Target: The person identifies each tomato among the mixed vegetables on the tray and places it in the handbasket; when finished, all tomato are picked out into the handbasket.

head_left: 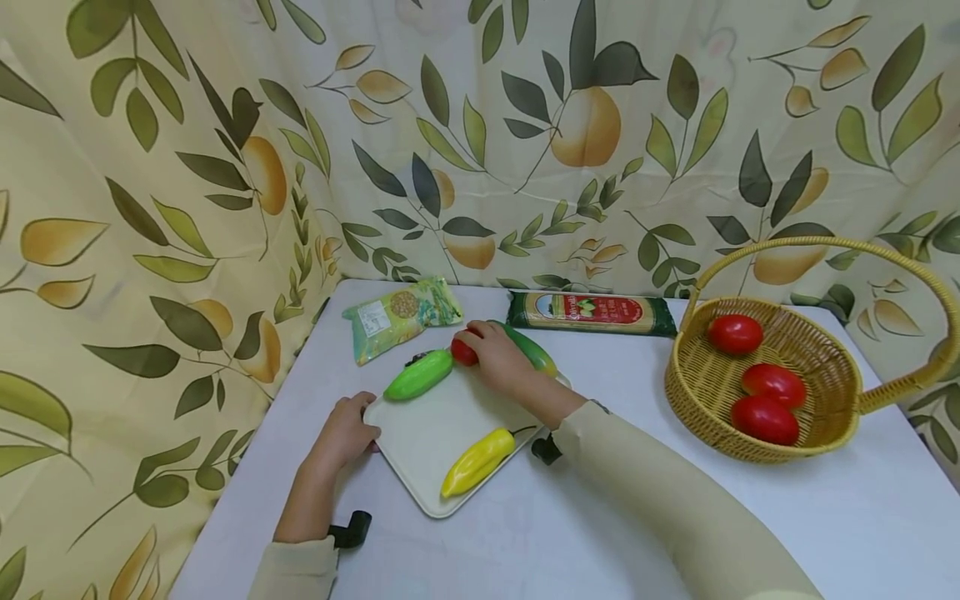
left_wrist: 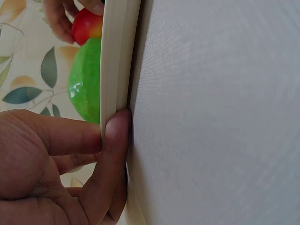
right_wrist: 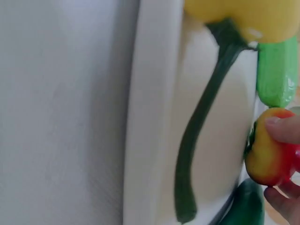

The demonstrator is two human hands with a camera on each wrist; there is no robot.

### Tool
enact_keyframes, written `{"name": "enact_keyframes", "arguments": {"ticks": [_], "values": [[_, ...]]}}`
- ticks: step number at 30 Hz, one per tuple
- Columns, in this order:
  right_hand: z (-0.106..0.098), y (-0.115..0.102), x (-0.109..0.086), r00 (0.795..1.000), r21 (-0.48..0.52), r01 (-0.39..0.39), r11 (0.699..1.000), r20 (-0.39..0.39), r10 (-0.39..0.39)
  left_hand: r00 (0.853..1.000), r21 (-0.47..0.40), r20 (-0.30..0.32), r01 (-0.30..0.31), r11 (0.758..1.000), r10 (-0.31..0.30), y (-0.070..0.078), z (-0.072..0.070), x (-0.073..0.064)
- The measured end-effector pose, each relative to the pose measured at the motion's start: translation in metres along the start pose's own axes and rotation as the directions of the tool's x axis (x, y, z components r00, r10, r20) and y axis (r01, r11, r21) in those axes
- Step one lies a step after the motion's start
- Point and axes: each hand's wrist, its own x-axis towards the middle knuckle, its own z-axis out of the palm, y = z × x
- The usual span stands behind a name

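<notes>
In the head view, a cream tray (head_left: 420, 450) lies on the table at centre. My left hand (head_left: 348, 432) grips its left edge; the left wrist view shows thumb and fingers (left_wrist: 75, 133) pinching the rim. At the tray's far side my right hand (head_left: 497, 357) holds a tomato (head_left: 464, 348). That tomato (right_wrist: 267, 154) is red and yellow with a green calyx in the right wrist view. Left of it sits a light green ridged vegetable (head_left: 420, 375); right of it, partly behind the hand, is a dark green cucumber (head_left: 528, 346). A yellow pepper (head_left: 477, 463) with a long stem lies at the near right.
A wicker basket (head_left: 682, 392) with a tall handle stands at the right, holding tomatoes (head_left: 735, 334). Behind the tray lie a green and yellow bag (head_left: 401, 317) and a long packet (head_left: 592, 312). A leaf-patterned curtain (head_left: 480, 167) closes off the back and left.
</notes>
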Motion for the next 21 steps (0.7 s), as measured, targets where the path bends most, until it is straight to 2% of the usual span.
{"name": "enact_keyframes", "arguments": {"ticks": [5,11,15,21], "values": [[-0.004,0.000,-0.002,0.999,0.096,0.018,0.995,-0.050,-0.013,1.000,0.003,0.010,0.010,1.000,-0.010,0.000,-0.001,0.001],[-0.013,-0.002,-0.004,0.996,0.246,-0.022,0.969,-0.073,0.041,1.000,0.007,0.014,0.009,1.000,-0.009,0.000,-0.001,0.002],[-0.021,-0.003,-0.008,0.992,0.405,-0.047,0.913,-0.091,0.091,1.000,0.012,0.009,0.007,1.000,-0.007,-0.001,0.000,0.001],[-0.032,-0.003,-0.012,0.984,0.564,-0.096,0.820,-0.069,0.162,1.000,0.018,0.004,0.003,1.000,-0.003,-0.001,0.001,0.001]]}}
